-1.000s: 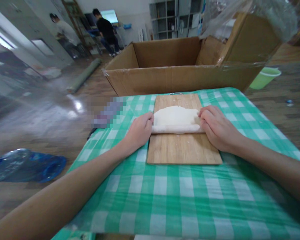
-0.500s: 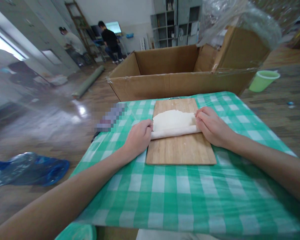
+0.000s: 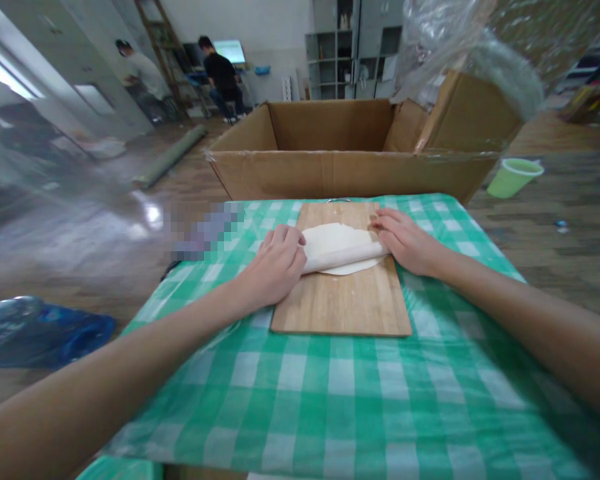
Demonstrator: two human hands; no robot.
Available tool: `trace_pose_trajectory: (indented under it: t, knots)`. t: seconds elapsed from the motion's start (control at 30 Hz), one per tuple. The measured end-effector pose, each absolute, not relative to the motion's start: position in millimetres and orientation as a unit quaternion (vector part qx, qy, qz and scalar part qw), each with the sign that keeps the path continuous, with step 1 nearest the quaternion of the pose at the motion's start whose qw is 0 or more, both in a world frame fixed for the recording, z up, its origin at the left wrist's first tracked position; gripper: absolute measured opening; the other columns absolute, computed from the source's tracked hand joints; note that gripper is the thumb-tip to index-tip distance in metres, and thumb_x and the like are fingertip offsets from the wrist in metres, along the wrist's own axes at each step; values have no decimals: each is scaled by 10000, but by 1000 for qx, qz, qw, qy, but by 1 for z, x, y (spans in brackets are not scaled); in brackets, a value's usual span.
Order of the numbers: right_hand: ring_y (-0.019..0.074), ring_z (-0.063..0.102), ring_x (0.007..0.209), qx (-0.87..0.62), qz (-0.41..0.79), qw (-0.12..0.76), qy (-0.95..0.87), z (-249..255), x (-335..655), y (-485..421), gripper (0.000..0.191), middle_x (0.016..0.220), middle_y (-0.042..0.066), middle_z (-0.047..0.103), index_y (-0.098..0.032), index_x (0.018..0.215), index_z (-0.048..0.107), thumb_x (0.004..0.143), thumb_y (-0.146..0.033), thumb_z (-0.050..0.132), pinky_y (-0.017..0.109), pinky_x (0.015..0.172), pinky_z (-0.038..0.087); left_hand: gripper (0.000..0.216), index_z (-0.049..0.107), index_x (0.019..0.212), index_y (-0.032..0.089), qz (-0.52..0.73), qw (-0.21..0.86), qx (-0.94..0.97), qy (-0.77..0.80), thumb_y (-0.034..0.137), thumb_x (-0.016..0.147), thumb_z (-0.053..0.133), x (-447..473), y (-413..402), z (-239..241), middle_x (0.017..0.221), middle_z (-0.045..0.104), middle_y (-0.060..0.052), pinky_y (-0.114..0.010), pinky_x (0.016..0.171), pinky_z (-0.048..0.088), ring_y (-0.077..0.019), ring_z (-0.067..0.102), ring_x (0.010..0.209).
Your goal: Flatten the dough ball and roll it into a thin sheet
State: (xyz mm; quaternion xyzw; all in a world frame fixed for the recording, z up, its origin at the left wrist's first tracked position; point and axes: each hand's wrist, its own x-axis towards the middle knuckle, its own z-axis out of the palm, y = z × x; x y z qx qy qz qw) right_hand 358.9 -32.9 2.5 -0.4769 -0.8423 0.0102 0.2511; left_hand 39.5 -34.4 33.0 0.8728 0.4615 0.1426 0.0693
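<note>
A pale, whitish rolling pin (image 3: 347,256) lies across a flattened sheet of white dough (image 3: 337,233), with dough showing on its far and near sides. Under the dough is a wooden cutting board (image 3: 345,307). Curled fingers of my left hand (image 3: 279,267) cover the pin's left end. At the other end, my right hand (image 3: 407,243) rests over the pin with its fingers reaching forward and left, fairly straight. Both pin ends are hidden beneath the hands.
A green-and-white checked cloth (image 3: 320,393) covers the table. Beyond its far edge stands a large open cardboard box (image 3: 350,175). A light green bucket (image 3: 515,179) is on the floor at right, a blue water bottle (image 3: 45,333) at left. Two people sit in the background.
The rolling pin has moved away from me, from the dough's near edge to its middle, and is more slanted. The right fingers have loosened and stretched out. The view has shifted slightly.
</note>
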Motion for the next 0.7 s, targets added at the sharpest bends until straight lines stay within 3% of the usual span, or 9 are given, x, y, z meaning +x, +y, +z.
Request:
trace_pose_trajectory:
  t: [0.1, 0.23, 0.43, 0.7]
  knots:
    - [346, 399, 1539, -494, 48, 248, -832, 3, 359, -53, 560, 1562, 218, 550, -68, 1440, 603, 1092, -351, 268, 596, 1280, 303, 387, 519, 1315, 133, 153, 82, 872, 458, 288, 1054, 278, 39, -47, 32, 1382, 529, -175, -516, 1181, 389, -302, 502, 1311]
    - [338, 266, 1607, -507, 57, 227, -830, 7, 358, -74, 624, 1668, 182, 426, -67, 1526, 554, 1110, -412, 242, 588, 1315, 240, 496, 458, 1478, 141, 144, 78, 880, 446, 378, 1085, 270, 40, -56, 32, 1507, 476, -178, -525, 1250, 331, -314, 443, 1441]
    - [334, 224, 1615, -500, 38, 217, -838, 10, 357, -91, 609, 1679, 125, 411, -134, 1582, 510, 1121, -446, 266, 611, 1309, 253, 587, 432, 1576, 165, 114, 59, 883, 451, 454, 1099, 249, 40, -67, 32, 1627, 415, -180, -540, 1284, 289, -344, 330, 1570]
    - [337, 215, 1614, -511, 25, 205, -835, 8, 356, -108, 621, 1673, 135, 416, -127, 1600, 482, 1122, -459, 264, 611, 1301, 281, 656, 386, 1588, 72, 115, 38, 891, 437, 481, 1094, 256, 43, -78, 29, 1658, 416, -204, -513, 1307, 254, -346, 279, 1606]
